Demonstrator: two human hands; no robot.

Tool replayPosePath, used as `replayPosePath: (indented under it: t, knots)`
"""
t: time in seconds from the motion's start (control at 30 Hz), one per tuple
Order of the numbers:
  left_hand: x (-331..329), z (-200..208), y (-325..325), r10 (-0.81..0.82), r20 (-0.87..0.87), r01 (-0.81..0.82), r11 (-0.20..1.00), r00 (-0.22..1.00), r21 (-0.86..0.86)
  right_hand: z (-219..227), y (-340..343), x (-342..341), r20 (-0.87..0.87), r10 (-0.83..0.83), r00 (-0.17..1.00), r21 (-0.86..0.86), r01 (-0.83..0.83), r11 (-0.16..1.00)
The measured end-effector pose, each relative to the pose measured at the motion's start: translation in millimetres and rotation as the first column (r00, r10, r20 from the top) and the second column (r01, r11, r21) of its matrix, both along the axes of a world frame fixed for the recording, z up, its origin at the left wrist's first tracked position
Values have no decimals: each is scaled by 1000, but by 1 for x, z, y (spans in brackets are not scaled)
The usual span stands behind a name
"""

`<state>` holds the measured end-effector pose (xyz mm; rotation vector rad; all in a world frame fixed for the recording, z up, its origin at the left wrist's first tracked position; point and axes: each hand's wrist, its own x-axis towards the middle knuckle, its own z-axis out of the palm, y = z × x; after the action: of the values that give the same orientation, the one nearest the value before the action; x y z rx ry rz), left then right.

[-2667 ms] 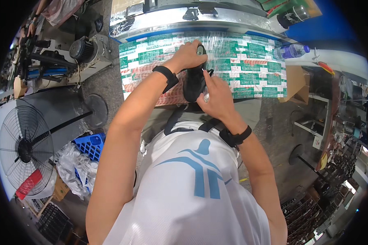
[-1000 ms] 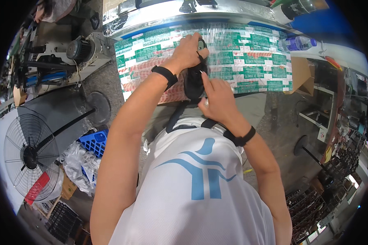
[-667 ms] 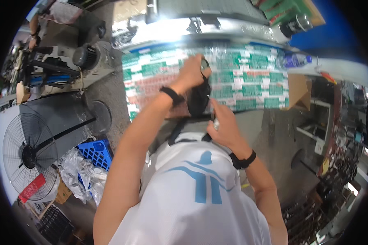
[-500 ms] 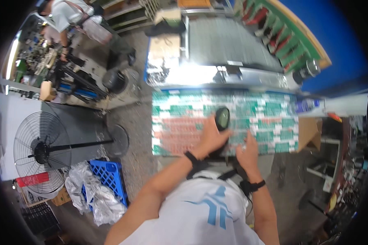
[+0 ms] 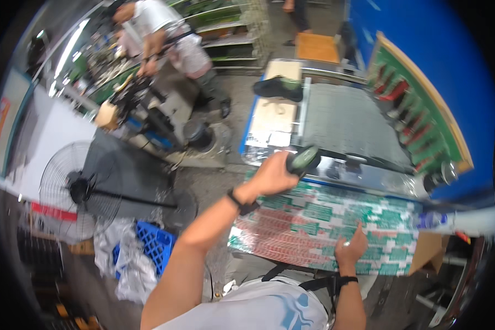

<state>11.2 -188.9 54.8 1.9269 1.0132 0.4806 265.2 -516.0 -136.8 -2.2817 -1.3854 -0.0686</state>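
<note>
- At the far left, a round wire fan (image 5: 80, 190) stands on a long pole, its face probably aimed to send air across the work area.
- Beside it, crumpled plastic sheeting (image 5: 129, 269) drapes over a blue crate (image 5: 158, 246), low down, seemingly kept clear of the work surface.
- The left hand (image 5: 278, 171) is closed around a black shoe (image 5: 312, 163) at the near edge of the far counter, beyond the taped one. The thumb and fingers appear to wrap the shoe's side, leaving its greenish inside facing up; that grip likely keeps the opening unobstructed.
- Farther off, another shoe (image 5: 278, 88) lies on a pale board at the left end of the far counter (image 5: 346, 118), leaving the grey surface beside it free.
- The near counter (image 5: 319, 234) wears green, white and red tape under a glossy film, perhaps to protect its top.
- The right hand (image 5: 352, 250) is over this counter, well apart from the shoe, index finger extended and the others partly curled. Something shiny shows at its fingers, but blur hides whether it is gripped.
</note>
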Motion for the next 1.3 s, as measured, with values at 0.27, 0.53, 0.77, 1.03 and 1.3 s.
replayPosePath:
  t: [0.27,0.53,0.77,1.03,1.3]
  knots:
    - [37,-23,219,221,-185,-107,869,958,484,-9,8,2,41,44,998,8,-45,999]
    - [33,-93,32,-32,139,-33,896,990,443,-7,1,3,88,14,996,31,-17,999]
    - [-49,-181,-149,108,3,-105,961,994,257,-7,2,1,111,31,993,64,-38,997]
    - [-46,-191,-181,243,-87,-188,893,966,408,-11,3,0,154,48,987,100,-63,993]
    - [-46,-195,-177,260,16,-241,869,965,433,-9,4,2,154,58,986,111,-76,991]
